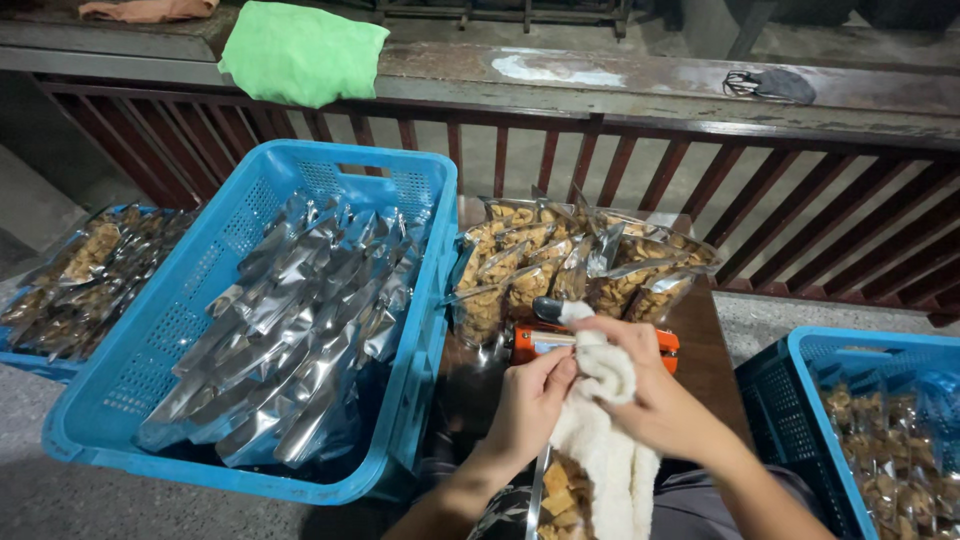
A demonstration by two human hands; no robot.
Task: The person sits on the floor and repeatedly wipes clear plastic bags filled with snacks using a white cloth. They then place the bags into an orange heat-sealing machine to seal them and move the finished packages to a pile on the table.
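Note:
Both hands meet over a white towel [604, 440] in front of an orange heat sealer [540, 342] on a small brown table [712, 350]. My left hand [528, 400] pinches the towel's upper part from the left. My right hand [650, 392] wraps around the towel from the right. The cloth hangs down over my lap, beside a clear pouch of brown snacks [562, 500]. Behind the sealer lies a pile of filled clear snack pouches [570, 265].
A large blue crate [150, 370] of silver foil pouches [300, 330] stands at left. Another blue crate [800, 400] with snack packs sits at right, and a third heap of packs [85, 275] at far left. A railing with a green cloth [300, 50] runs behind.

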